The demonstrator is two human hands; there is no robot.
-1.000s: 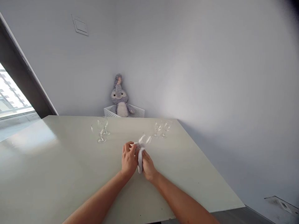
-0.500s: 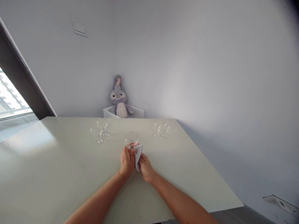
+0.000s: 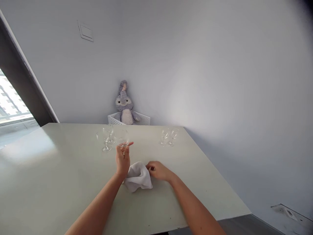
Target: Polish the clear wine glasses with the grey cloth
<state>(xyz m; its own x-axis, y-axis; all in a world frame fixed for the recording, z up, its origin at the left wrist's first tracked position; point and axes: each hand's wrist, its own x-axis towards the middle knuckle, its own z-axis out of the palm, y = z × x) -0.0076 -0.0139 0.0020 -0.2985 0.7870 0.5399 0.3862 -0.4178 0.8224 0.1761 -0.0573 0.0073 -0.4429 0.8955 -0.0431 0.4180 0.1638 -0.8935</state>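
Note:
My left hand point(image 3: 123, 160) is closed around the lower part of a clear stemmed glass point(image 3: 121, 136), with its forefinger stretched out to the right under the bowl. The glass is upright, just right of two other stemmed glasses. A white cloth point(image 3: 138, 178) lies crumpled between my forearms, in front of my hands. The curled fingers of my right hand point(image 3: 158, 170) pinch the cloth's upper right edge; the fingertips are partly hidden.
Two stemmed glasses point(image 3: 107, 138) stand on the pale table point(image 3: 73, 182) at left, and two more glasses point(image 3: 168, 137) at right. Behind the far edge, a plush toy point(image 3: 124, 104) sits in a white basket point(image 3: 113, 119) by the wall.
My hands have parted. The left has carried the glass leftward, toward the left pair of glasses. The cloth has come away from the glass and now lies spread lower, at my right hand.

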